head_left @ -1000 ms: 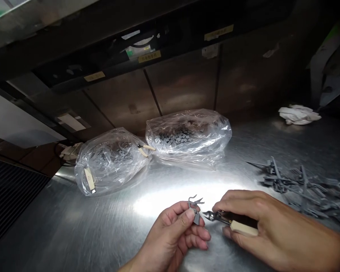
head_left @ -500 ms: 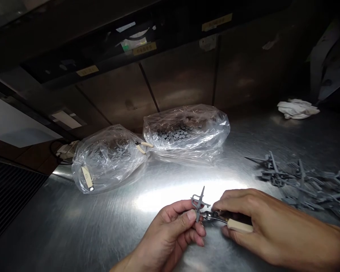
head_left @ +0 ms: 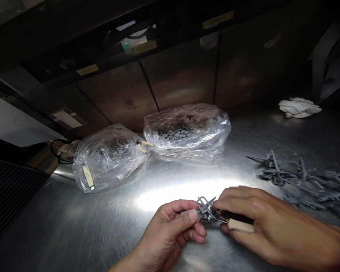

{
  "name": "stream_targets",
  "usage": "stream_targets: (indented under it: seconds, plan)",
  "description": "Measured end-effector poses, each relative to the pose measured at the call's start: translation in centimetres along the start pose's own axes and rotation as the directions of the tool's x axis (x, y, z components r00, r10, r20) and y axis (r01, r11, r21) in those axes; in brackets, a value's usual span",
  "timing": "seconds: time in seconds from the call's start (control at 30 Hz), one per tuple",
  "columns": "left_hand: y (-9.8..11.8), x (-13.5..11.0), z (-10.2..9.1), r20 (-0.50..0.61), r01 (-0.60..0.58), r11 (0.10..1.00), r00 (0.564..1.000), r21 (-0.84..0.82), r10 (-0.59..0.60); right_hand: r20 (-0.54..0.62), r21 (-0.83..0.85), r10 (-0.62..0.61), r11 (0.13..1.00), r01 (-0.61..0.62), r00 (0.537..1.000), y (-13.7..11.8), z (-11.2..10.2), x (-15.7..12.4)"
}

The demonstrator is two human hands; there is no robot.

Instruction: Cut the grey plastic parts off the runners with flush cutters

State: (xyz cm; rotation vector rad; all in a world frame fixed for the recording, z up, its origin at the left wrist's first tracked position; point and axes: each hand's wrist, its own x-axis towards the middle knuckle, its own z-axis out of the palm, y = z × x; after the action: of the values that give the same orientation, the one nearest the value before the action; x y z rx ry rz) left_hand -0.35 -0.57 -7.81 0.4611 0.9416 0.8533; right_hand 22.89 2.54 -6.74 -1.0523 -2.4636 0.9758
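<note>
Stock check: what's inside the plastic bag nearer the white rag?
The clear plastic bag holds a heap of small grey square pieces. Creases and glare cover the rest, so what lies beneath the top layer cannot be seen.

Brushed steel workbench (head_left: 73,226), brown metal back panels (head_left: 184,83), yellow labels (head_left: 217,19), black slatted grille (head_left: 11,196), bright glare (head_left: 187,196)

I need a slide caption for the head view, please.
The left hand holds a grey plastic part against cutters in the right hand.
</note>
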Motion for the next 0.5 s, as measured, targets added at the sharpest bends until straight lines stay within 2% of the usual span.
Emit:
stream_targets:
  seconds: [0.23,0.5]
  plan:
    - [0.04,0.2,-0.11,0.005,0.012,0.999,1.0,0.039,-0.012,0.069,0.032,0.023,0.999,-0.025,0.997,-0.14,-0.24,0.16]
    - [0.04,0.24,-0.06,0.018,0.027,0.999,0.999,0.025,-0.027,0.085,0.017,-0.003,1.0,0.002,0.996,0.25,-0.06,-0.09]
